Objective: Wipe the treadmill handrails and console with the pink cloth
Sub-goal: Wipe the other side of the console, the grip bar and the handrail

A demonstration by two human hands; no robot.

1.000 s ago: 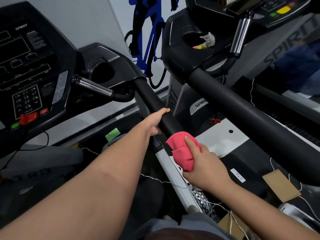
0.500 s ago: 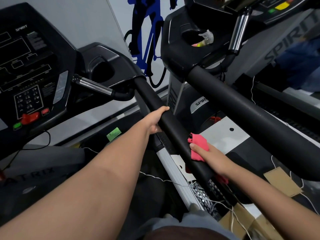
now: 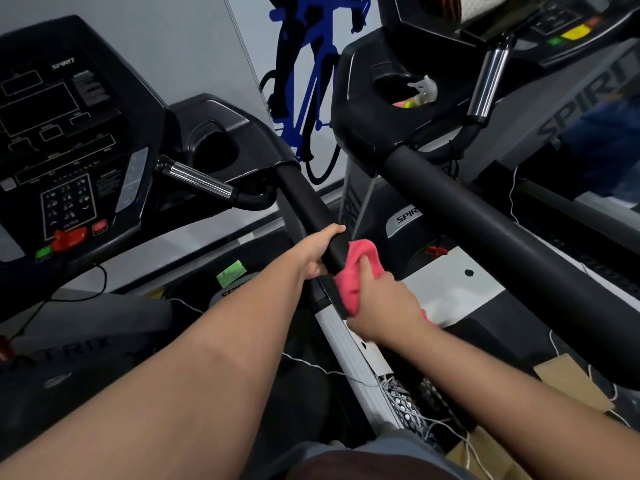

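The right hand point(image 3: 382, 304) is clamped on the pink cloth point(image 3: 358, 271), fingers curled round it and pressing it against the black padded handrail point(image 3: 311, 209) near the rail's lower end. The cloth is bunched, one fold riding up over the rail's right side and a small corner showing past the wrist. Just above it, the left hand point(image 3: 317, 249) grips the same handrail, thumb hooked over the top and fingers wrapped underneath; the two hands lie just beside each other, with the cloth between them touching the rail. Whether the left hand's fingertips meet the cloth under the rail is hard to tell from this angle.

The handrail climbs to the upper left, where it joins the console point(image 3: 69, 161) of the treadmill, a dark panel with a keypad, a red safety key point(image 3: 71, 237) and a green button point(image 3: 43, 252) near its lower edge. A chrome pulse grip point(image 3: 194, 178) juts out between console and rail, beside an empty-looking cup holder point(image 3: 216, 152).

To the right stands a second treadmill, its thick handrail point(image 3: 502, 230) running diagonally across the view, with a cup holder point(image 3: 412, 95) holding some crumpled plastic. A blue cyclist decal point(image 3: 308, 81) marks the wall behind. On the floor lie white cords point(image 3: 446, 420) and brown card tags point(image 3: 571, 381).
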